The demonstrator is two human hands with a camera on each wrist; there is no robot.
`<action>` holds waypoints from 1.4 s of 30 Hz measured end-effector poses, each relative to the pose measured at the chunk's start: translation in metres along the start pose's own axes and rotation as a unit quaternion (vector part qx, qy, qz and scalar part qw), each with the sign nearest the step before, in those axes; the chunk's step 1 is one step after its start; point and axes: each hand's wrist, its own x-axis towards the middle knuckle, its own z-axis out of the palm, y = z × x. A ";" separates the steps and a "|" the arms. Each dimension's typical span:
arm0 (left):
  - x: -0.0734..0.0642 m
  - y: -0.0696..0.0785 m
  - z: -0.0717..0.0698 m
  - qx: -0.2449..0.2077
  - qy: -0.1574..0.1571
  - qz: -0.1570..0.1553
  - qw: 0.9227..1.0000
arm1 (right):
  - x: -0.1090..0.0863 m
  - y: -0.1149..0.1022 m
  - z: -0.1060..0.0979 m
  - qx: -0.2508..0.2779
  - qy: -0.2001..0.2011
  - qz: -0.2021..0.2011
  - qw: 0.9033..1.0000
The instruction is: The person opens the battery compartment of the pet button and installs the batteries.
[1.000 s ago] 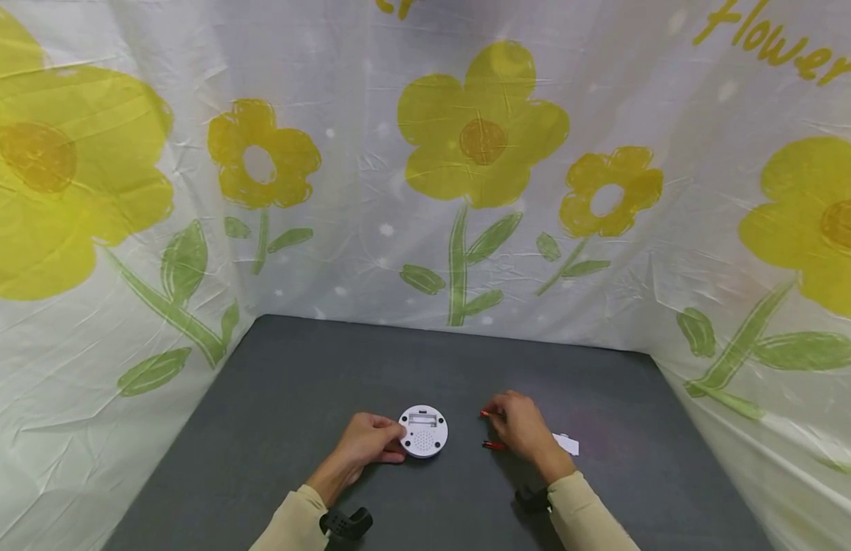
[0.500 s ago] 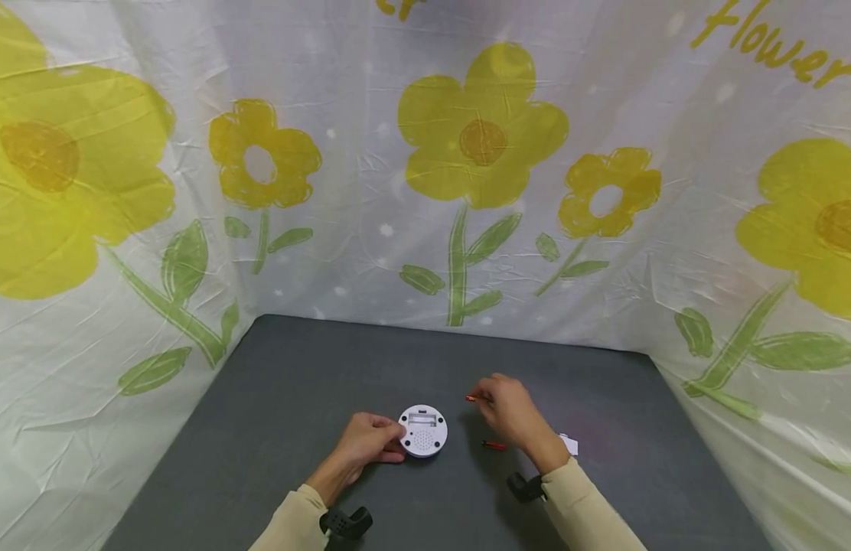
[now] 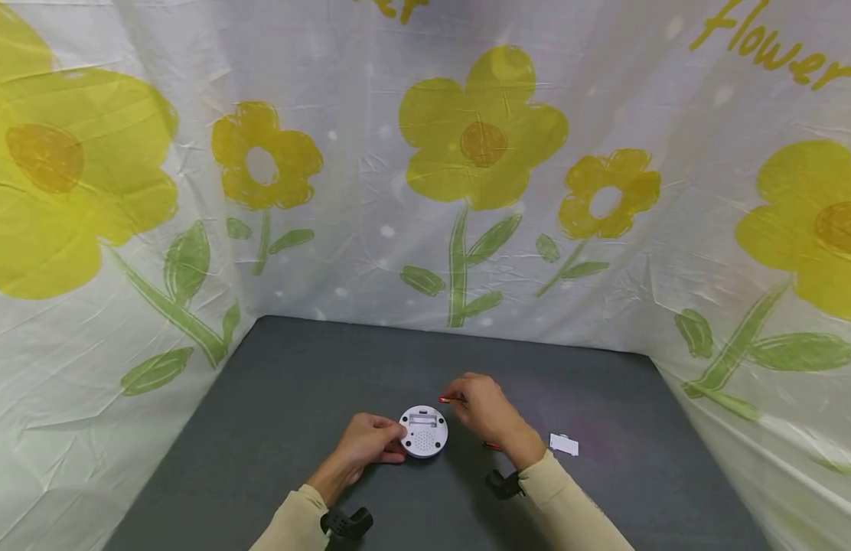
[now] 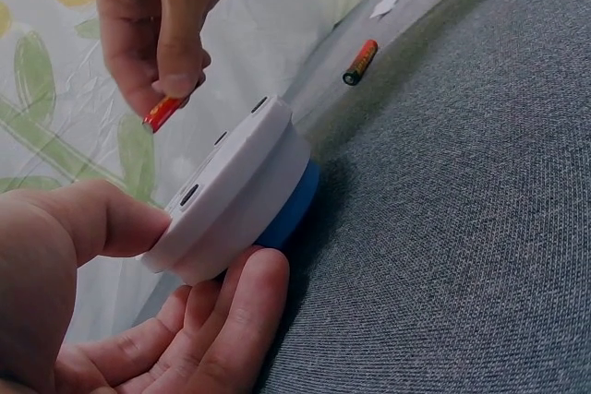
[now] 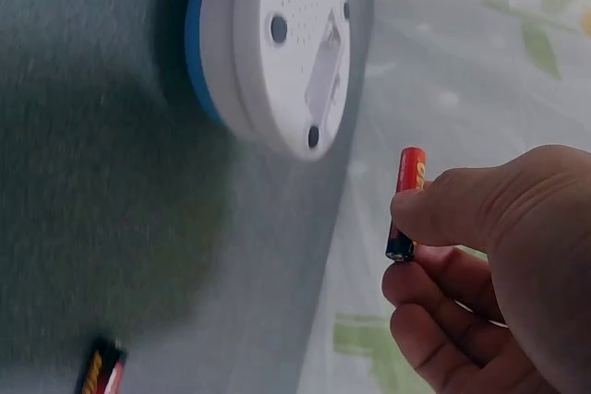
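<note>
Grey felt table (image 3: 295, 383) carries a round white device (image 3: 423, 431), back side up, its battery slot open. Left hand (image 3: 367, 444) grips the device's rim. Right hand (image 3: 486, 409) pinches a battery (image 5: 406, 202) just above the device; it looks small, stiff and smooth, best held at its middle. A second battery (image 4: 360, 62) lies right of the device.

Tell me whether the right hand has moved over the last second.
Yes. The right hand, pinching a red battery, has shifted left toward the round white device, which stayed put under the left hand.
</note>
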 end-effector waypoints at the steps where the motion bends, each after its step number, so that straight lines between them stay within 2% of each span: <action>1: 0.000 0.000 0.000 0.000 -0.001 0.001 1.000 | 0.001 -0.002 0.002 0.002 -0.001 -0.004 1.000; 13: -0.001 0.000 -0.001 -0.001 -0.002 0.002 1.000 | 0.008 -0.011 0.021 -0.005 -0.022 -0.035 0.999; 28: -0.001 0.002 -0.001 -0.001 -0.002 0.003 1.000 | 0.009 -0.018 0.035 -0.026 -0.023 -0.018 0.999; 42: 0.000 0.000 -0.001 -0.009 -0.007 0.005 1.000 | 0.012 -0.022 0.043 -0.032 -0.012 -0.023 0.999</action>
